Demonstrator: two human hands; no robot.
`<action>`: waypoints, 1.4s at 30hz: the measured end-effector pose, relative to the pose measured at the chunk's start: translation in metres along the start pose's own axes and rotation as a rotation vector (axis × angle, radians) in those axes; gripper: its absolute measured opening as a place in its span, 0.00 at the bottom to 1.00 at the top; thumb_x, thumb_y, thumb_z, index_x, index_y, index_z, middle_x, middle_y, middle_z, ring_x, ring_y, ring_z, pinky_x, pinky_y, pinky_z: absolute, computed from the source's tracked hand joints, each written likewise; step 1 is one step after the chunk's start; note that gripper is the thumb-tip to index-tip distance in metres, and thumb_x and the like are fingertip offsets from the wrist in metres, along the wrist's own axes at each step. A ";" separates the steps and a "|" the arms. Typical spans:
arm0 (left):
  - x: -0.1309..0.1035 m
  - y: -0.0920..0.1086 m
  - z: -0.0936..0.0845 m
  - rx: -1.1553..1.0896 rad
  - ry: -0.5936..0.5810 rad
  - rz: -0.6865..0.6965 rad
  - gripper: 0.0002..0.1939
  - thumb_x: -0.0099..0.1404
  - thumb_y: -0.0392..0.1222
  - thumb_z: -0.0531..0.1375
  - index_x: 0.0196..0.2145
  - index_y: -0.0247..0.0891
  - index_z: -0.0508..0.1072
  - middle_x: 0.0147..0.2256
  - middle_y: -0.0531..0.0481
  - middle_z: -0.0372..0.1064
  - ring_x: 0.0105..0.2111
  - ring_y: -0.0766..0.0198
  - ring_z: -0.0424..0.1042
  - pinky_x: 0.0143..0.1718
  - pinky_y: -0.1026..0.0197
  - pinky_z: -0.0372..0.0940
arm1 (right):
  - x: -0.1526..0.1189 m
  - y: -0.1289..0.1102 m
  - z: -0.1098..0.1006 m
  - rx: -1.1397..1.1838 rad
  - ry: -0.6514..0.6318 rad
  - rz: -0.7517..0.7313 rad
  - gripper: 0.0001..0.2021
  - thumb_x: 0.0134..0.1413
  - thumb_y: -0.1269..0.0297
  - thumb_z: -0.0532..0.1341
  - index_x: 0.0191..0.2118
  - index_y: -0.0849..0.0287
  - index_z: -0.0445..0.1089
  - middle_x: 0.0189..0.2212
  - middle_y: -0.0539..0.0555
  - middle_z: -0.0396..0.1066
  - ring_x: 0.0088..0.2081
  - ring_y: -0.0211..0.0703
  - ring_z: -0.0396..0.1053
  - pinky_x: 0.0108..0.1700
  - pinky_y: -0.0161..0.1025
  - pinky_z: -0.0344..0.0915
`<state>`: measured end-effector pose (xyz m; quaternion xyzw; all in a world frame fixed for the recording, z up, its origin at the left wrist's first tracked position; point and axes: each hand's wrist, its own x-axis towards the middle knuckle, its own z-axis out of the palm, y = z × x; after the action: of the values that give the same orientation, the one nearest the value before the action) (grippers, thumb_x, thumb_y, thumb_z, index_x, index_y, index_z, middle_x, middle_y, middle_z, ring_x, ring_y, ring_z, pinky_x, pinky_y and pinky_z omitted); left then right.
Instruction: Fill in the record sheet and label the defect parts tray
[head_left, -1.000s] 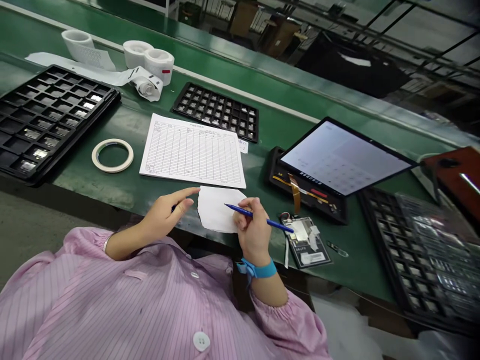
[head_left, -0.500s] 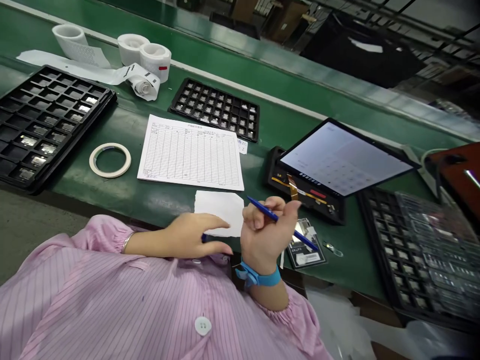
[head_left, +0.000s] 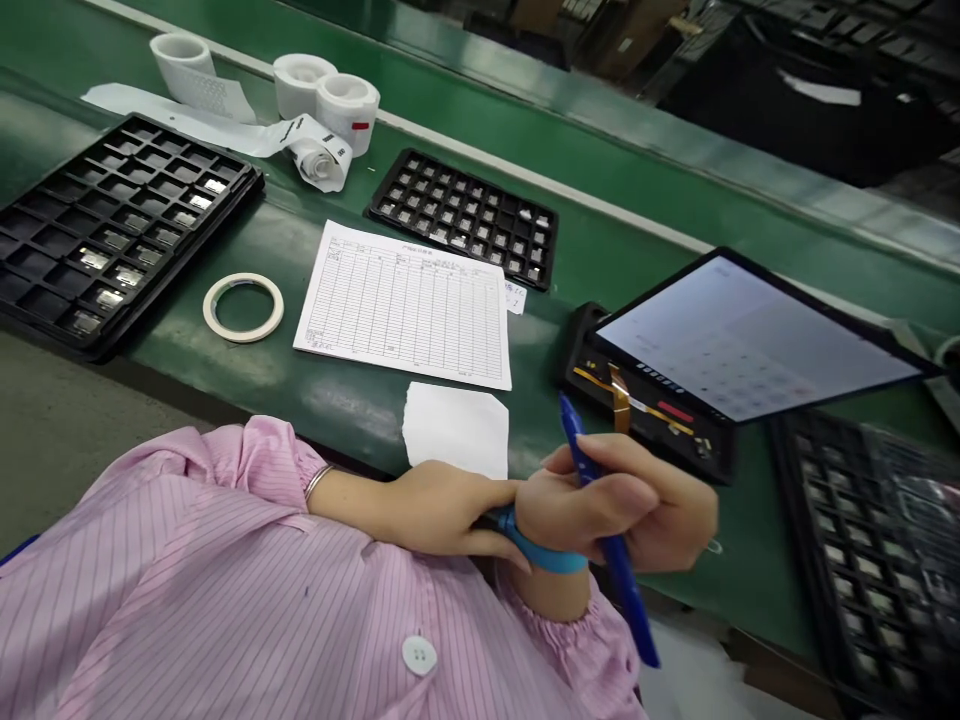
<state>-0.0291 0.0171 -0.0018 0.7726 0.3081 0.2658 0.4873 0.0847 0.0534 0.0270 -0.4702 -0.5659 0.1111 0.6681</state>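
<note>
My right hand (head_left: 622, 500) is closed around a blue pen (head_left: 634, 610), which slants across it with one end up over the table. Round my right wrist runs a bright blue wristband (head_left: 551, 555). My left hand (head_left: 439, 505) grips this band from the left, its thumb below and fingers above; a dark part shows between them, too covered to make out. Just beyond my hands lies a blank white slip of paper (head_left: 457, 430). Farther back is a printed form (head_left: 409, 310) with a ruled grid.
A tablet-like screen (head_left: 757, 340) leans on a black fixture (head_left: 652, 400) at right. Black trays of small parts stand left (head_left: 127, 220), at the back (head_left: 465, 215) and far right (head_left: 847, 540). A tape ring (head_left: 244, 308) and white label rolls (head_left: 349, 110) lie on the green table.
My left hand has moved right onto the wristband. My right hand has turned over, palm now downward, keeping the pen and covering the small device beside it. The view has shifted.
</note>
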 end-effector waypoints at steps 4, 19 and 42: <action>0.000 -0.001 0.003 0.359 -0.063 0.023 0.20 0.68 0.55 0.53 0.48 0.37 0.63 0.40 0.50 0.73 0.35 0.58 0.73 0.21 0.62 0.53 | 0.010 -0.023 0.012 0.085 0.307 0.004 0.15 0.58 0.59 0.56 0.23 0.57 0.67 0.19 0.48 0.59 0.15 0.32 0.53 0.16 0.37 0.43; -0.010 0.000 -0.006 0.483 -0.125 0.005 0.18 0.68 0.55 0.53 0.43 0.36 0.67 0.32 0.51 0.72 0.28 0.62 0.73 0.21 0.62 0.59 | 0.001 -0.005 0.018 0.214 -0.146 0.192 0.19 0.57 0.44 0.55 0.29 0.57 0.66 0.16 0.44 0.60 0.14 0.33 0.59 0.17 0.34 0.51; -0.049 -0.035 -0.041 1.041 0.265 -0.137 0.26 0.68 0.53 0.51 0.54 0.29 0.66 0.57 0.37 0.61 0.25 0.65 0.66 0.19 0.62 0.58 | -0.009 0.053 0.031 0.175 -0.528 0.635 0.19 0.57 0.53 0.60 0.22 0.57 0.57 0.11 0.42 0.53 0.13 0.29 0.49 0.18 0.31 0.48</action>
<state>-0.0986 0.0173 -0.0229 0.8500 0.5074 0.1407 0.0132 0.0755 0.0906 -0.0212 -0.5183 -0.5331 0.4754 0.4703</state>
